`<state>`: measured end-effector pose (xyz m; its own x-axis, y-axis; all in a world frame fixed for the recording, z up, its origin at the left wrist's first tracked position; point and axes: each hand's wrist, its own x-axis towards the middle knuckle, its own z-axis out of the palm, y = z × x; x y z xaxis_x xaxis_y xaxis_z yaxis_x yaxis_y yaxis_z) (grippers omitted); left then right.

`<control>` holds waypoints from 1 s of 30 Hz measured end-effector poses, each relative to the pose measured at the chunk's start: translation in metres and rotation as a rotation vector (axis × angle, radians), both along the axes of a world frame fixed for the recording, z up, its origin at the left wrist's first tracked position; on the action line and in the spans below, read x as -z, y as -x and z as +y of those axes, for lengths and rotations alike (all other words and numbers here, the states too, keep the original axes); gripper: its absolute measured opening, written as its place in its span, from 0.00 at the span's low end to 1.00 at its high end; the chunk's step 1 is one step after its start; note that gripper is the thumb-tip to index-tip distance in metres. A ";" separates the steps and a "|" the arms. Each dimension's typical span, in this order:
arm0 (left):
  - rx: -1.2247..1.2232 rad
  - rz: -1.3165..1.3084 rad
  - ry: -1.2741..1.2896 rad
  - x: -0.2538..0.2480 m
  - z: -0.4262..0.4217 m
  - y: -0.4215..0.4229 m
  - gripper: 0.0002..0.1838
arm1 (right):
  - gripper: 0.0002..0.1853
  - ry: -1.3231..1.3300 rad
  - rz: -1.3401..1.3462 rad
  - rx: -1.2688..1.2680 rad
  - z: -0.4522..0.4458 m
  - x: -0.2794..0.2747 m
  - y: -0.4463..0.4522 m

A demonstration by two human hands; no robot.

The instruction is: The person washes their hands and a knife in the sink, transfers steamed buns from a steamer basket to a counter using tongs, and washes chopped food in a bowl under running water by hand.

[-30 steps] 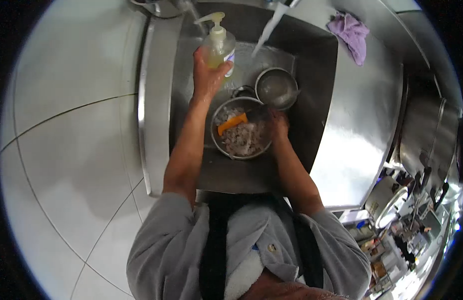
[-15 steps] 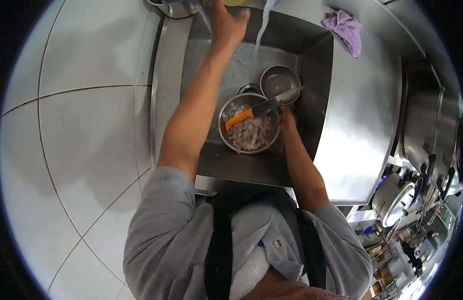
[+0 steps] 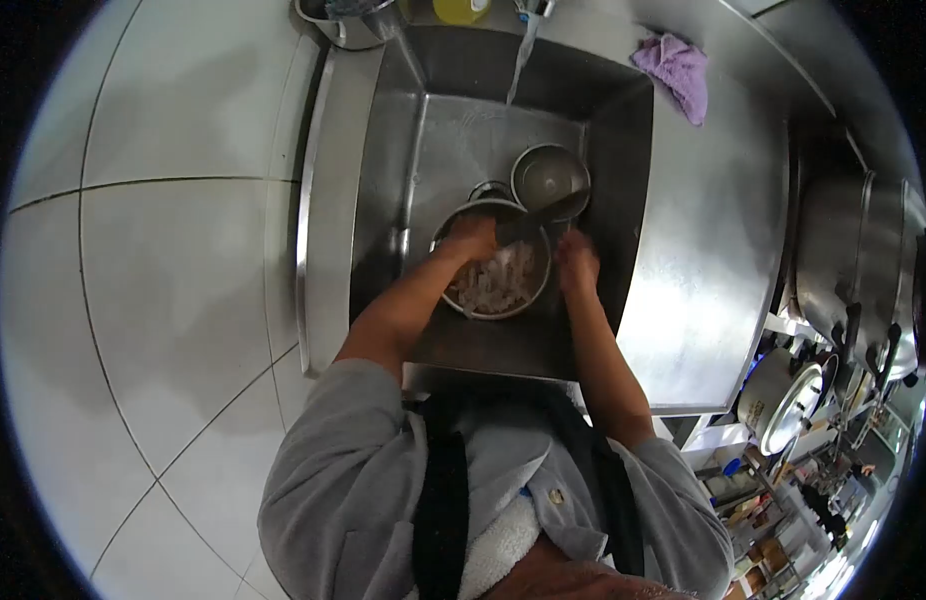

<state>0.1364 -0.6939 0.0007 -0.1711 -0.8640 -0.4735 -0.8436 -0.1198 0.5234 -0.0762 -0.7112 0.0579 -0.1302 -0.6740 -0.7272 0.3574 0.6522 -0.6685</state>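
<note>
In the sink (image 3: 463, 135), a metal bowl (image 3: 545, 262) holds pale chopped pieces (image 3: 500, 283). My left hand (image 3: 470, 238) is closed around the orange handle of a knife at the bowl's upper left. The knife blade (image 3: 553, 208) points up and right, over a smaller metal bowl (image 3: 549, 180) with cloudy liquid. My right hand (image 3: 578, 258) is beside the large bowl's right rim, its fingers curled; what they hold, if anything, is too small to tell.
Water runs from the faucet (image 3: 524, 60) into the sink. A yellow soap bottle (image 3: 461, 10) and a metal pot (image 3: 351, 28) stand behind it. A purple cloth (image 3: 675, 75) lies on the right counter (image 3: 708, 250). Large pots (image 3: 848, 270) stand far right.
My left hand has let go of the soap bottle behind the sink, come down to the bowl and taken the knife's handle. My right hand stays near the bowl's right side.
</note>
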 end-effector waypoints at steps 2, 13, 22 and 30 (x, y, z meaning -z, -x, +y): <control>-0.039 0.142 -0.010 -0.015 -0.009 -0.013 0.21 | 0.12 0.106 -0.021 -0.105 -0.005 0.007 0.008; 0.085 -0.103 0.040 -0.169 -0.174 -0.047 0.17 | 0.17 0.111 -0.400 -0.334 -0.103 -0.080 -0.104; 0.113 -0.196 0.324 -0.219 -0.180 -0.043 0.19 | 0.17 0.128 -0.826 -0.048 -0.172 -0.053 -0.156; -0.114 0.114 0.405 -0.212 -0.123 -0.089 0.19 | 0.11 0.094 -0.847 -0.166 -0.167 -0.039 -0.165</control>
<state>0.2250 -0.8172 0.2128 -0.0951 -0.9926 -0.0759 -0.7708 0.0252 0.6366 0.0892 -0.8777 0.0965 0.5349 -0.6987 -0.4751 0.6644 0.6952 -0.2744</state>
